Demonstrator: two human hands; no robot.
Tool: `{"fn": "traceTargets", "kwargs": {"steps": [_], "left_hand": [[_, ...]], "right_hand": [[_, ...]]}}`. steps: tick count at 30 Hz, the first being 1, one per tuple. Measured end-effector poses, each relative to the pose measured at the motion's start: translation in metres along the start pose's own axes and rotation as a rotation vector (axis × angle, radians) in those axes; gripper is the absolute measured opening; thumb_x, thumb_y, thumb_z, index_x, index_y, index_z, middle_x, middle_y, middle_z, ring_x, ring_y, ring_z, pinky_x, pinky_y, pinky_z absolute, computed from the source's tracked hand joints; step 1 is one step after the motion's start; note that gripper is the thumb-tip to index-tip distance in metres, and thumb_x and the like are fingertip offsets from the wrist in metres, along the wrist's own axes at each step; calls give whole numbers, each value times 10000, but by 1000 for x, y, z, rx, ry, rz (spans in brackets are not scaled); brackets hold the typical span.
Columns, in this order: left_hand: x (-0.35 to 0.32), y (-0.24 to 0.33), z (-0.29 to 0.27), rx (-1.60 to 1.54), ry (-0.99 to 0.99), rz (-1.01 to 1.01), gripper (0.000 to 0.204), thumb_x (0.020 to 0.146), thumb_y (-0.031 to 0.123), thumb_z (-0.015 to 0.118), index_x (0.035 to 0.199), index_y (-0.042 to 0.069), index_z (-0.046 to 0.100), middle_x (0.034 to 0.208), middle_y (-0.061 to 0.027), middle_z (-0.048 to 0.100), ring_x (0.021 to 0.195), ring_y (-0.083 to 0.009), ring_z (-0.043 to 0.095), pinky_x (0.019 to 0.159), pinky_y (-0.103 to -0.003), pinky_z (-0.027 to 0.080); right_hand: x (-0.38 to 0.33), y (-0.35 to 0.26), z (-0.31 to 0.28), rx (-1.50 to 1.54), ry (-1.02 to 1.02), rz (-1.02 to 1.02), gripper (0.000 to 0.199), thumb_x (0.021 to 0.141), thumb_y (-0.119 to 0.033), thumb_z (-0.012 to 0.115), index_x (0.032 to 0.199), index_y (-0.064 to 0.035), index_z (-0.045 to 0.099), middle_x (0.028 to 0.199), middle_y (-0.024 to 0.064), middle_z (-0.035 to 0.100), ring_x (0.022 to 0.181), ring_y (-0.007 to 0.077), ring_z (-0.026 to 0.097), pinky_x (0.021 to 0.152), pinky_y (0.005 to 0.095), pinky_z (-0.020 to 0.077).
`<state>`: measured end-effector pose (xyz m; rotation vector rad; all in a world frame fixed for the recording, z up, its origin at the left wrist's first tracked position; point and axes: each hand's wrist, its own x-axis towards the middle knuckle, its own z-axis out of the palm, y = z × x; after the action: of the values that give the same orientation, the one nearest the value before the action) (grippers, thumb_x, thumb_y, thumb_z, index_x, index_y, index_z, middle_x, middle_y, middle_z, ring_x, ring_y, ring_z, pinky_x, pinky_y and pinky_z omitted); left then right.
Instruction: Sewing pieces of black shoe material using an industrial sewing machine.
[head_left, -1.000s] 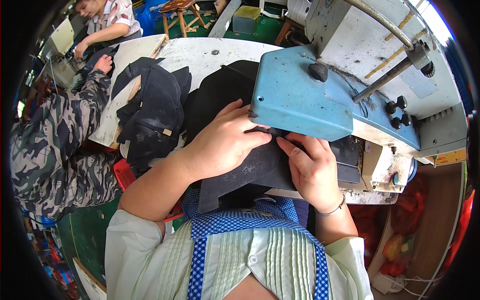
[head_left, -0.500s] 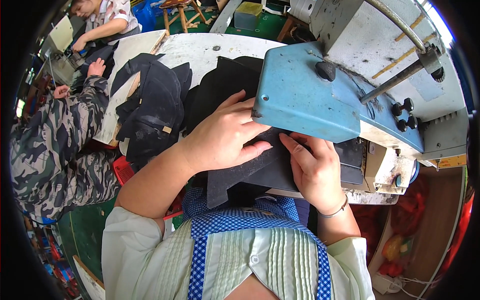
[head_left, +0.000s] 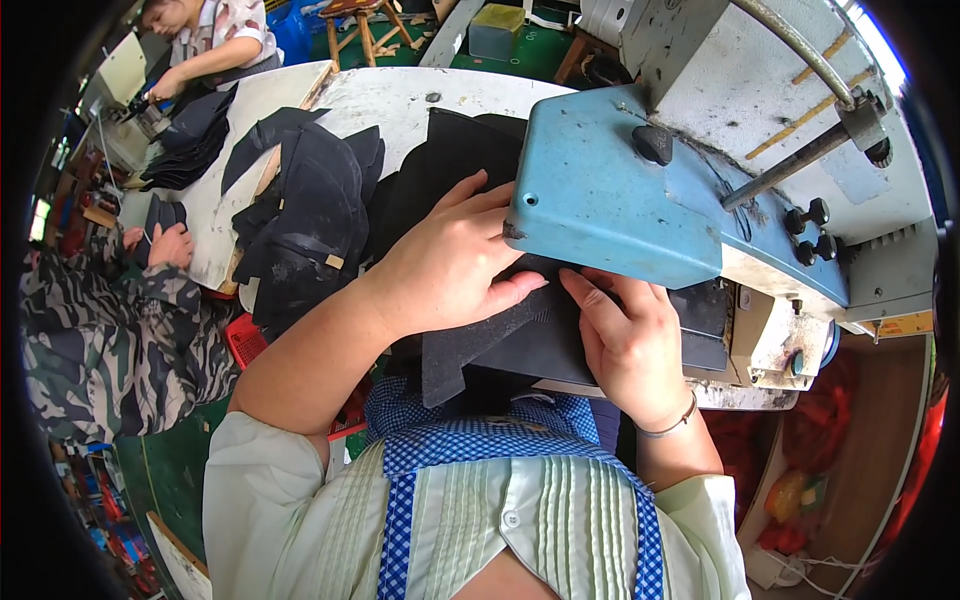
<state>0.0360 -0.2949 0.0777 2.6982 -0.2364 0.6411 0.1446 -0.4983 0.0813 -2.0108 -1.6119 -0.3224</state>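
Note:
A black, flat piece of sheet material (head_left: pixel 452 362) with an angled, notched edge lies under the blue head of a bench machine (head_left: pixel 615 190). My left hand (head_left: pixel 450 262) rests flat over it, thumb stretched out and fingers reaching toward the machine head. My right hand (head_left: pixel 632 340) is on the material's right part, its fingers bent and drawn together. Some right fingertips are hidden beneath the blue head, as is the spot where the machine meets the material. More black sheets (head_left: pixel 455 150) lie behind my left hand.
A heap of black cut pieces (head_left: pixel 310 200) covers the table to the left. Beyond it, a camouflage-clad person (head_left: pixel 110 330) holds a dark piece, and another person (head_left: pixel 225 45) works at the far left. A metal rod (head_left: pixel 790 165) juts over the machine's right side.
The notched black piece has shifted slightly up and right under my left hand. My hands have barely moved. The camouflage-clad person's hands have drawn back from the far pile.

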Motion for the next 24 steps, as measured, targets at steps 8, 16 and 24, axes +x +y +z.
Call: {"fn": "traceTargets", "kwargs": {"steps": [8,16,24], "left_hand": [[6,-9,-1,-48,26,1,340,825,285,769,1071,62,698,1172,-123,659,1279,-306,544,1088,-592,388],[12,-21,-3,-73,65,-26,401,811,290,782,1141,95,667,1236,-118,654,1293,-298,545,1066,-605,403],[14,-45,-10,240,-12,-108,421,830,314,747,1183,96,672,1312,-80,639,1312,-303,534,1103,-592,350]], "right_hand": [[0,0,0,26,-7,13,318,778,21,699,1092,-15,724,1080,148,625,1009,359,602,869,437,512],[-1,0,0,22,-6,19,332,779,30,702,1107,-13,724,1117,161,627,1028,367,607,881,440,513],[-2,1,2,52,42,10,267,776,33,707,1041,0,715,1070,165,629,978,368,615,836,429,524]]}}
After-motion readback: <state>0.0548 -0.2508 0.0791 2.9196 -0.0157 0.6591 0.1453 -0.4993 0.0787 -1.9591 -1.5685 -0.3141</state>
